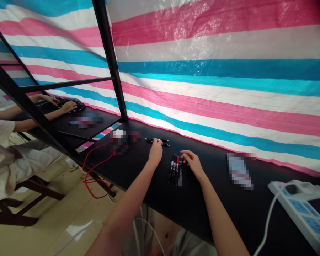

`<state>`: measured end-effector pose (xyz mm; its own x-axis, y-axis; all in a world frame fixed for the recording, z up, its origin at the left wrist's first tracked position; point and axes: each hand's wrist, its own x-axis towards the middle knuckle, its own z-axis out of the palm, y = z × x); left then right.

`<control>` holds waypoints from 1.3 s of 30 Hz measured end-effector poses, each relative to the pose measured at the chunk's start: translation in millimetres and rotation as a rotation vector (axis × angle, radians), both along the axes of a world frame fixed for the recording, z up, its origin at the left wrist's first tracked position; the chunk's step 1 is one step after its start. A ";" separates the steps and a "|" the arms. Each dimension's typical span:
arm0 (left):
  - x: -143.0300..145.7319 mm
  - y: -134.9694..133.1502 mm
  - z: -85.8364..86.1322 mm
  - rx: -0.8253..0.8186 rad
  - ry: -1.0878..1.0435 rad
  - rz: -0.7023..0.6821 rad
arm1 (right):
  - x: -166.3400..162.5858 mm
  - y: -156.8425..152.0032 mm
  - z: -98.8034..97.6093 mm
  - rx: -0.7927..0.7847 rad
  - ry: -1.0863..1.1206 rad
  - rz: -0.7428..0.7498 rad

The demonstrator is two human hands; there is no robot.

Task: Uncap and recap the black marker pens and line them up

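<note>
My left hand (155,152) is over a few slim black pens (165,144) lying crosswise near the back of the black table. Its fingers are closed on a pen; their tips are partly hidden. To the right stands my right hand (194,163), its fingers loosely bent and apart with nothing visible in them. Between the hands several markers lie side by side, among them black markers (172,169) and a red-capped marker (177,160). A clear-looking pen (180,177) lies at the right end of this row, nearest my right hand.
A white power strip (296,204) with plugs and cables sits at the right. A blurred packet (239,172) lies before it. Red cable (96,145) hangs off the left edge near blurred items. Beyond a black metal frame (110,60), another person's hands (68,106) rest over dark things.
</note>
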<state>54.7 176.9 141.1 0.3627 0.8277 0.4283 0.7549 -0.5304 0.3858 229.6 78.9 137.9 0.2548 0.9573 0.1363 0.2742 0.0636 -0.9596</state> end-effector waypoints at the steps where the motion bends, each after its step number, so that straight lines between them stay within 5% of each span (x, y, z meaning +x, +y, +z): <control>1: 0.5 0.2 0.1 0.009 0.018 -0.005 | -0.3 -0.3 0.4 0.001 -0.001 0.002; 29: 6.6 -1.0 -6.0 0.132 0.165 0.075 | -5.2 -1.6 4.1 0.009 -0.115 0.018; 35: 2.7 -12.2 20.2 0.173 0.035 -0.100 | -0.3 -8.0 8.2 0.029 -0.368 -0.371; 39: 3.2 -21.2 24.8 -0.009 0.130 -0.415 | 6.1 -17.1 14.9 -0.134 -0.624 -0.189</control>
